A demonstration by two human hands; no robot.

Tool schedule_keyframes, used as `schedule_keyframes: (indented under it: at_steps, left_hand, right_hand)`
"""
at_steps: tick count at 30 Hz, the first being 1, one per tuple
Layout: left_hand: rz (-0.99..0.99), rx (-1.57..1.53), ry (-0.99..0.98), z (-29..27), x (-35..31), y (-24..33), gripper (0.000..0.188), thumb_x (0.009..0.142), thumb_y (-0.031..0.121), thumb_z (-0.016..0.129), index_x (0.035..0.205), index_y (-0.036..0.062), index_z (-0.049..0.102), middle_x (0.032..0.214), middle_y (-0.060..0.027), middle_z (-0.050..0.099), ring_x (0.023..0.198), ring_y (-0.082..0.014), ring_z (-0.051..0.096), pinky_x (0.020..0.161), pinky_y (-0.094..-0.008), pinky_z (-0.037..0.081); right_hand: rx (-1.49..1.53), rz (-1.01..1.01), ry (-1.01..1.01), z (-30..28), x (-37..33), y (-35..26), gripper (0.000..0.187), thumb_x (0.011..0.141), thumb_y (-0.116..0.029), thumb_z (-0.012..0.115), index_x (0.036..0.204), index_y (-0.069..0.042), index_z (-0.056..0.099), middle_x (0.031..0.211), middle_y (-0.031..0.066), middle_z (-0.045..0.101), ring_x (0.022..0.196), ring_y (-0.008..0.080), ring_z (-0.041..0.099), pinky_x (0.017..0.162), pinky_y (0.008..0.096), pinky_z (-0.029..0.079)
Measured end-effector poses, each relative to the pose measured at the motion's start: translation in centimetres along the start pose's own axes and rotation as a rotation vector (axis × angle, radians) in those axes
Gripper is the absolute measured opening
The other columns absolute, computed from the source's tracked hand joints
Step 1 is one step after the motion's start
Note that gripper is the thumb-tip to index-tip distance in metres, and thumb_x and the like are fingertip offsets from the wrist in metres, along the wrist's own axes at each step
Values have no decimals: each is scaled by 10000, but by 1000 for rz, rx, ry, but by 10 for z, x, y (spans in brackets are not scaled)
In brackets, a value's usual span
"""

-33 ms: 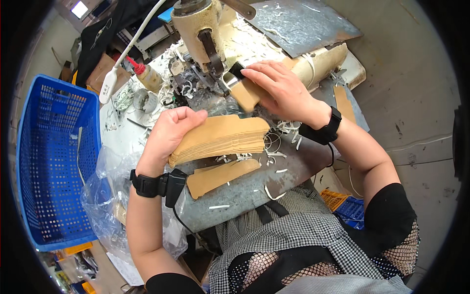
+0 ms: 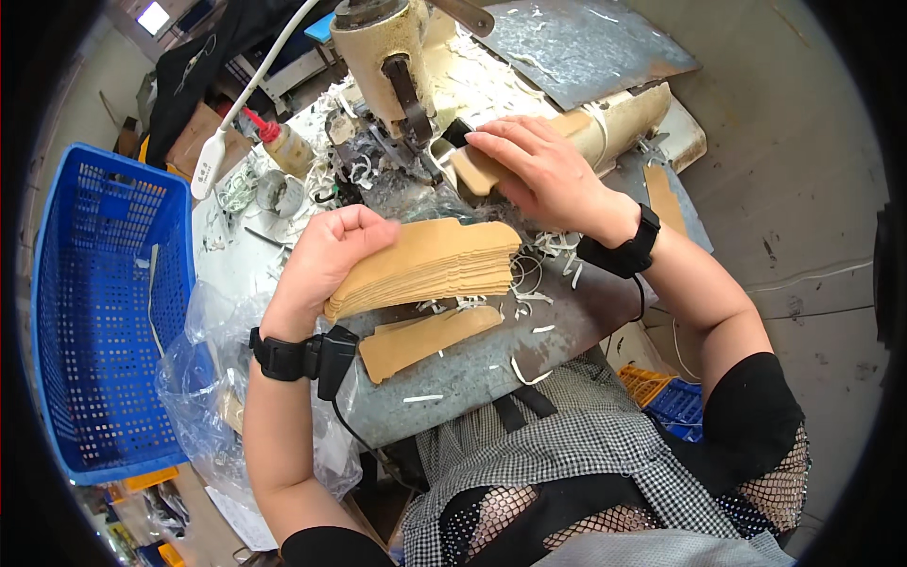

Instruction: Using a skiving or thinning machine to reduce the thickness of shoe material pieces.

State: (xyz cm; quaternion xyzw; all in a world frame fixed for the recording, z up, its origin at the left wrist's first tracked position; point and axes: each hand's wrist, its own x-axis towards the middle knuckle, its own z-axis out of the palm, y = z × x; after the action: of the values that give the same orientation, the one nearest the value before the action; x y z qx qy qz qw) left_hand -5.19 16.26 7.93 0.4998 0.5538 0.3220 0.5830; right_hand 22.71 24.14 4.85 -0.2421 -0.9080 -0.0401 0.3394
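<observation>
My left hand (image 2: 326, 260) grips a fanned stack of tan leather-like strips (image 2: 435, 257) by its left end, thumb on top. Below the stack, a loose tan piece (image 2: 430, 342) lies on the metal worktop. My right hand (image 2: 553, 180) is closed over another tan strip (image 2: 475, 172), whose near end sticks out left of the fingers. This strip is beside the cream machine head (image 2: 383, 57) and its dark working parts; most of it is hidden under the hand. Black bands circle both wrists.
White trimmings (image 2: 529, 371) litter the worktop. A red-capped bottle (image 2: 286, 149) and a small round tin (image 2: 280, 194) stand left of the machine. A blue basket (image 2: 113, 312) and clear plastic bag (image 2: 213, 378) are at left. One tan piece (image 2: 664, 200) lies at right.
The strip in my right hand has shifted slightly up and away from the stack, with less of its end showing. My left hand and the stack are almost unmoved.
</observation>
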Motion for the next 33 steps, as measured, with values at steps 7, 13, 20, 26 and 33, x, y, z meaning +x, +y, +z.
schedule_keyframes:
  at_steps: [7, 13, 20, 26, 33]
  left_hand:
    - [48, -67, -119, -8, -12, 1, 216, 853, 228, 735, 852, 21, 671, 751, 19, 657, 655, -38, 578, 623, -196, 467]
    - [-32, 22, -76, -14, -1, -2, 255, 863, 277, 723, 813, 31, 681, 715, 15, 652, 613, -32, 570, 579, -203, 457]
    - [-78, -19, -7, 1, 12, 7, 291, 860, 288, 732, 758, 24, 665, 687, 2, 644, 550, -41, 548, 514, -202, 432]
    - [-10, 88, -29, -2, 8, 7, 251, 854, 260, 738, 777, 32, 668, 698, 18, 642, 599, -38, 566, 560, -201, 449]
    - [32, -38, -138, -10, -5, 7, 226, 850, 245, 739, 813, 33, 669, 721, 19, 647, 621, -37, 569, 598, -195, 458]
  right_hand:
    - [231, 41, 88, -10, 1, 6, 512, 785, 7, 616, 1286, -69, 542, 1107, 140, 607, 981, 313, 592, 824, 402, 481]
    - [183, -40, 117, -22, 0, 3, 519, 752, -4, 662, 1259, -73, 576, 934, 104, 563, 852, 289, 554, 763, 375, 467]
    - [22, -157, 11, -10, 1, 3, 573, 617, -62, 746, 1168, -72, 587, 1023, 80, 553, 914, 276, 540, 804, 365, 461]
    - [-10, -85, 2, 0, 6, 5, 665, 619, -42, 735, 1251, -79, 534, 1123, 87, 559, 1003, 288, 532, 872, 394, 447]
    - [-2, -63, -5, -4, 2, 11, 682, 654, -29, 699, 1304, -53, 493, 1155, 132, 560, 1076, 322, 530, 908, 400, 436]
